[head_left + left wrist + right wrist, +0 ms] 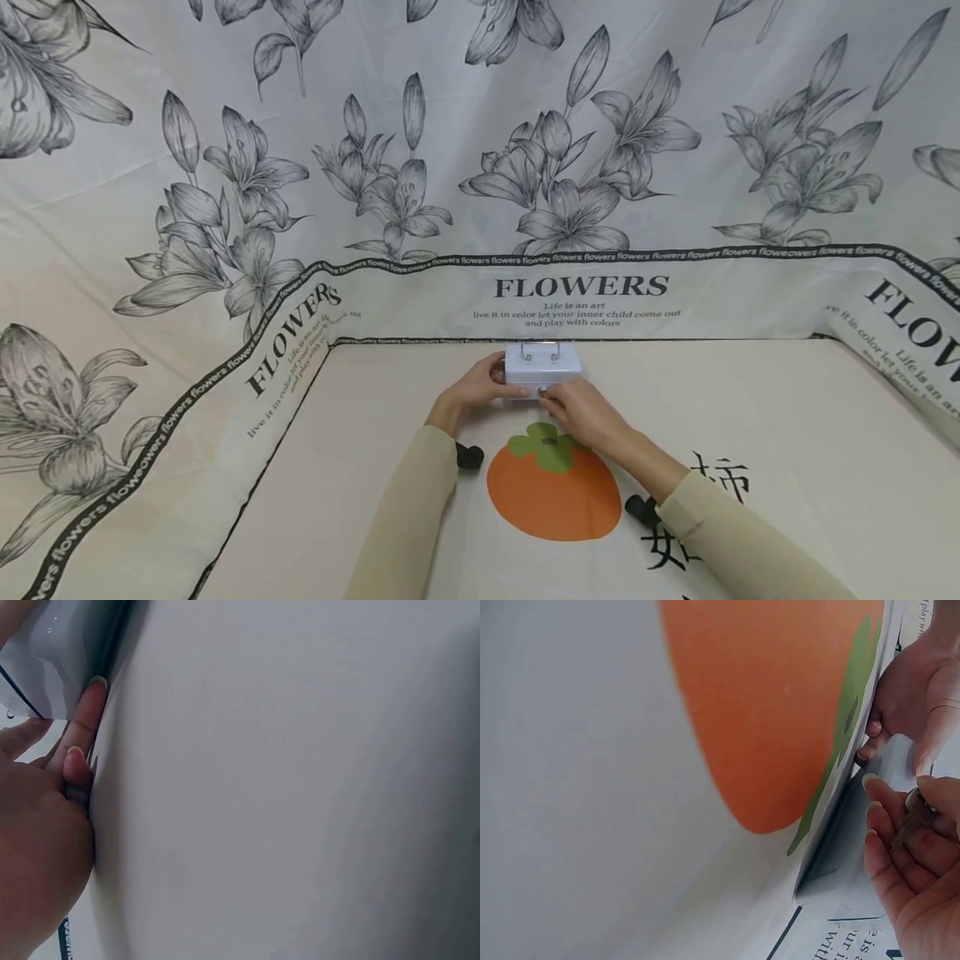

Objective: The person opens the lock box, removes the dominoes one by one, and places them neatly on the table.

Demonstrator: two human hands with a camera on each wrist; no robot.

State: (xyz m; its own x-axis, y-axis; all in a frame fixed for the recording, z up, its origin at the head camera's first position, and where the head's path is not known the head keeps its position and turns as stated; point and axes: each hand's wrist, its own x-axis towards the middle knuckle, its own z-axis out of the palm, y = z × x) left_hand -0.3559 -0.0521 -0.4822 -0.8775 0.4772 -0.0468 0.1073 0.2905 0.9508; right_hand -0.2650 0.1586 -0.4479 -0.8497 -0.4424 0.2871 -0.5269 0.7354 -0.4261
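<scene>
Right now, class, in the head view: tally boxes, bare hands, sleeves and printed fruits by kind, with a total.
Boxes: 1, the white box
Bare hands: 2, left hand and right hand
Sleeves: 2, left sleeve and right sleeve
Printed fruits: 1, the orange fruit
Total: 6

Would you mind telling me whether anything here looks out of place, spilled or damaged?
Nothing stands out. The box sits upright with its lid down, and no damage or spill shows. The left hand holds it, while the right hand pinches a key at its front.
</scene>
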